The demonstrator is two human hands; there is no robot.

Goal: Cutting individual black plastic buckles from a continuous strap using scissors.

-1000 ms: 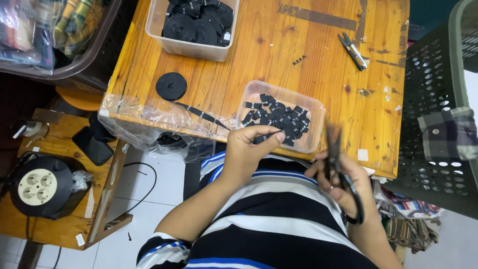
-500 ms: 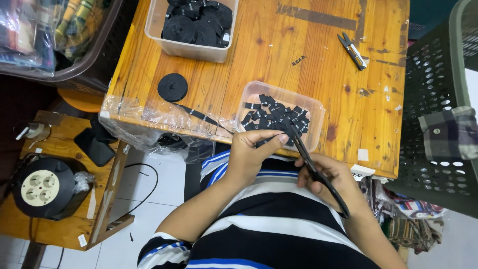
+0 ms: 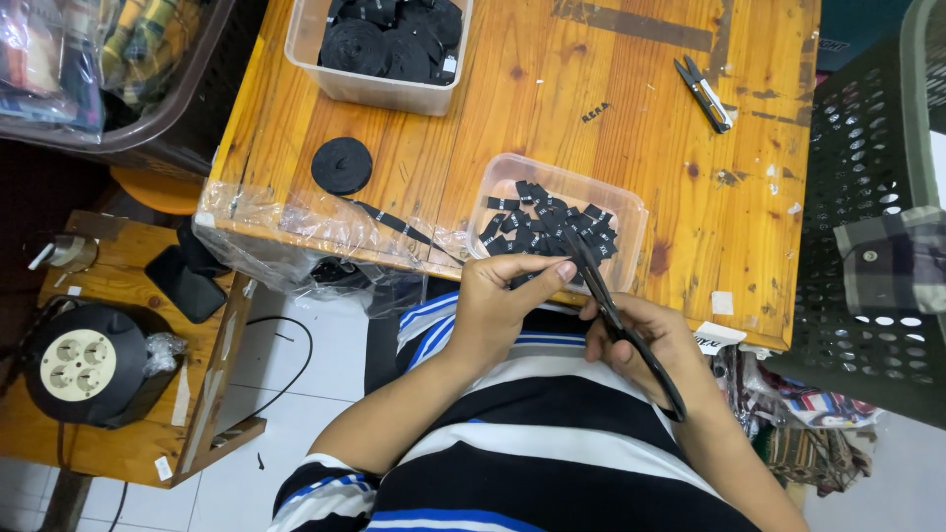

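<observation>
Wooden planks make up the table (image 3: pixel 631 118), its near-left corner wrapped in clear plastic, and everything else sits around the small clear tub (image 3: pixel 631 212) of cut black label pieces by the near edge. Just below that tub, over the person's striped lap, the left hand (image 3: pixel 507 310) pinches the end of a black ribbon strip (image 3: pixel 399 225) between thumb and forefinger; the strip trails back to the left of the tub toward a black ribbon roll (image 3: pixel 342 165) lying flat on the wood. The right hand (image 3: pixel 650 345), also just below the tub, is closed around the handles of black scissors (image 3: pixel 611 305), the blades pointing up toward the left fingertips; whether the blades are parted is hard to tell. Cutting cleanly here seems to call for keeping the strip taut, setting the blades square across it, and holding it over the tub's edge so pieces drop inside. Beyond the tub stands a bigger tub (image 3: pixel 379 89) of rolls, and small snips (image 3: pixel 704 94) lie to its far right.
</observation>
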